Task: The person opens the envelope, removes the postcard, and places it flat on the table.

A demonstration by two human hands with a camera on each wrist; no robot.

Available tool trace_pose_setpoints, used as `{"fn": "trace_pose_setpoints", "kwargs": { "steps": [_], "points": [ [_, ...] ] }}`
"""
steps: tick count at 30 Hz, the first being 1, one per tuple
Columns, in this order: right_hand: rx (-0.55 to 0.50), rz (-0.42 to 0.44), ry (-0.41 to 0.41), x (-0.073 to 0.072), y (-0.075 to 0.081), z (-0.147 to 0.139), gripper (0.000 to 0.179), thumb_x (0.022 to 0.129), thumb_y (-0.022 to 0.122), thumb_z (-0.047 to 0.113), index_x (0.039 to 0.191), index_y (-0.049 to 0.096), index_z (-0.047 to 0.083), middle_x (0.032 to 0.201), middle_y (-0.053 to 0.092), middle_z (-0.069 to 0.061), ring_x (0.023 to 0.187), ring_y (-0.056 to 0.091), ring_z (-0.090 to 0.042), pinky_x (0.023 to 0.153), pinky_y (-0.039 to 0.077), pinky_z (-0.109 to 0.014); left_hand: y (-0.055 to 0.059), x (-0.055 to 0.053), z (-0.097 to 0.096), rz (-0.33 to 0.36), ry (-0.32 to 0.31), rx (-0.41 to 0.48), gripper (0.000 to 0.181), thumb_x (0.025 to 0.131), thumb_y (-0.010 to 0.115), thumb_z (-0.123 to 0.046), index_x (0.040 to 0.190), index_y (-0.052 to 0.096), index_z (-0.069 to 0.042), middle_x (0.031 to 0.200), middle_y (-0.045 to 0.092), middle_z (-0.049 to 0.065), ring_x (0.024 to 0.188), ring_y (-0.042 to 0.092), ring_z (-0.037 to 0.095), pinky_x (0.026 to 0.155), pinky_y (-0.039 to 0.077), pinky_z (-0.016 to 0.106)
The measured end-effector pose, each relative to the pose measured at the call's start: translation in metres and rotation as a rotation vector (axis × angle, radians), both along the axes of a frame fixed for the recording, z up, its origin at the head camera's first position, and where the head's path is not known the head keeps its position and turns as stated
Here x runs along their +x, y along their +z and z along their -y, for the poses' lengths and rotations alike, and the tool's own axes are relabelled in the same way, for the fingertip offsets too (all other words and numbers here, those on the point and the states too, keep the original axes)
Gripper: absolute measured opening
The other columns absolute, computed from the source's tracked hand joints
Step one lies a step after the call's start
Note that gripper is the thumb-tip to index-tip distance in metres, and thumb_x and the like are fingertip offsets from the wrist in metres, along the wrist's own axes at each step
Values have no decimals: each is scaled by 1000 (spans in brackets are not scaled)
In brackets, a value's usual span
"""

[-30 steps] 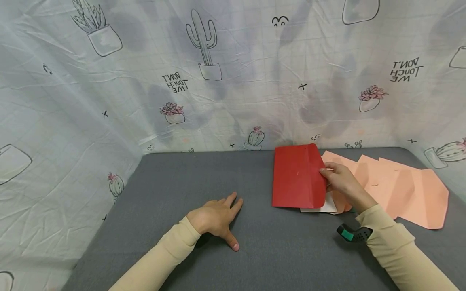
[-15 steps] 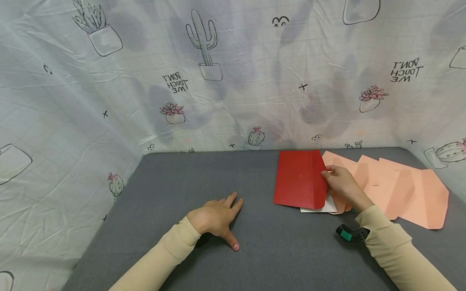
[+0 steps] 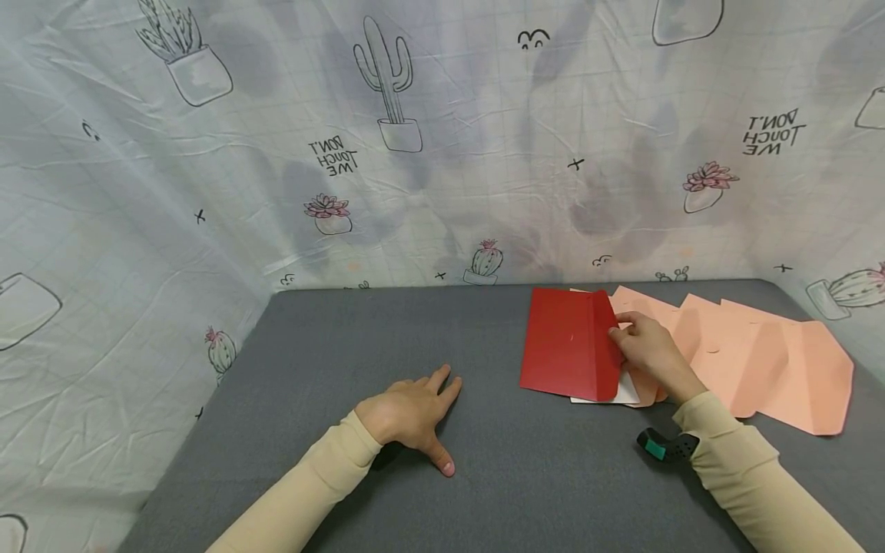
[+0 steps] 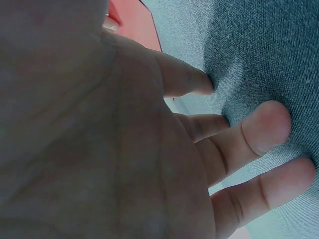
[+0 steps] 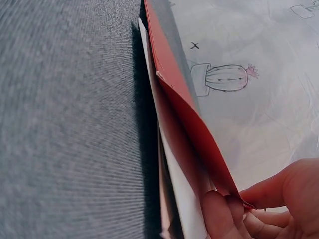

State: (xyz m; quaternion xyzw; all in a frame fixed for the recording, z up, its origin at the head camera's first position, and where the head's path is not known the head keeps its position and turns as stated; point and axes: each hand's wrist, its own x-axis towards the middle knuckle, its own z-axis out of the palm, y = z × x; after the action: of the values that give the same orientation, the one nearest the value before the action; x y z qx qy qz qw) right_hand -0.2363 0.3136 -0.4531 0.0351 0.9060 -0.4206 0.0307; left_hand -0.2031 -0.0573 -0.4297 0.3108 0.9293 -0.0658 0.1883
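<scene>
A red envelope (image 3: 558, 342) with a flap along its right side lies tilted over a white paper (image 3: 628, 390) and the peach envelopes. My right hand (image 3: 653, 349) pinches the edge of that flap between thumb and fingers; the right wrist view shows the red envelope (image 5: 192, 122) above the white sheet (image 5: 174, 164). On the grey table my left hand (image 3: 412, 415) rests with its fingers spread, holding nothing. In the left wrist view the fingertips of the left hand (image 4: 164, 134) touch the cloth, and part of the red envelope shows behind them.
Several peach envelopes (image 3: 754, 353) overlap in a row toward the right of the grey table (image 3: 387, 330). A white curtain (image 3: 449, 169) printed with cacti hangs behind the table and along its left side. A black band (image 3: 667, 445) is on the right wrist.
My right hand has brought the red envelope slightly right and down, so its top edge sits lower and a pale edge shows behind it. The left hand has stayed in place.
</scene>
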Motion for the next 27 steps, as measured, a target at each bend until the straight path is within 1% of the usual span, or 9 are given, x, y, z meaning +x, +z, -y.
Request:
{"fn": "trace_pose_setpoints", "kwargs": {
  "steps": [7, 11, 14, 16, 20, 24, 25, 27],
  "points": [
    [33, 1, 2, -1, -2, 0, 52, 105, 47, 18, 144, 38, -16, 110, 65, -34, 69, 67, -14, 60, 58, -31, 0, 0, 0, -3, -7, -5, 126, 65, 82, -72, 162, 26, -14, 169, 20, 13, 147, 43, 31, 113, 44, 47],
    [53, -2, -7, -1, -2, 1, 54, 103, 49, 19, 144, 39, -14, 111, 64, -32, 68, 66, -15, 59, 57, -31, 0, 0, 0, -1, -7, 0, 126, 65, 82, -71, 162, 26, -14, 169, 20, 13, 147, 43, 32, 113, 44, 48],
    [91, -9, -1, -1, -2, 2, 55, 102, 52, 20, 145, 39, -13, 116, 62, -33, 77, 67, -21, 62, 55, -30, 0, 0, 1, 4, -3, -2, 126, 65, 82, -71, 162, 25, -14, 170, 20, 13, 147, 42, 32, 114, 43, 48],
    [117, -15, 5, -1, -2, 2, 57, 101, 53, 20, 145, 40, -13, 121, 60, -34, 87, 67, -28, 66, 53, -29, 0, 0, 2, 9, 0, -4, 126, 66, 82, -72, 162, 25, -14, 170, 19, 13, 148, 42, 31, 114, 43, 48],
    [139, -20, 4, -1, -1, 4, 60, 100, 55, 21, 146, 39, -13, 125, 57, -34, 101, 62, -38, 73, 54, -33, 0, 0, 2, 16, 3, -3, 125, 66, 82, -71, 162, 25, -14, 170, 19, 13, 149, 40, 31, 115, 42, 49],
    [146, -48, -5, -1, -1, 4, 62, 98, 56, 20, 146, 37, -14, 119, 56, -33, 101, 58, -41, 77, 54, -40, 0, 1, 3, 19, 5, 1, 125, 66, 82, -71, 162, 25, -14, 170, 18, 13, 149, 39, 31, 115, 42, 49],
    [150, -60, -9, -1, -1, 3, 62, 98, 56, 20, 146, 36, -14, 119, 55, -33, 101, 57, -41, 77, 53, -40, -1, 1, 3, 22, 7, 2, 125, 66, 82, -71, 162, 25, -14, 170, 18, 13, 149, 39, 31, 115, 42, 49],
    [141, -85, -22, -1, -1, 3, 62, 99, 55, 20, 146, 36, -14, 117, 54, -33, 97, 56, -40, 73, 52, -38, -1, 1, 3, 26, 10, 2, 125, 66, 82, -71, 162, 24, -15, 170, 18, 12, 149, 39, 31, 115, 42, 48]
  ]
}}
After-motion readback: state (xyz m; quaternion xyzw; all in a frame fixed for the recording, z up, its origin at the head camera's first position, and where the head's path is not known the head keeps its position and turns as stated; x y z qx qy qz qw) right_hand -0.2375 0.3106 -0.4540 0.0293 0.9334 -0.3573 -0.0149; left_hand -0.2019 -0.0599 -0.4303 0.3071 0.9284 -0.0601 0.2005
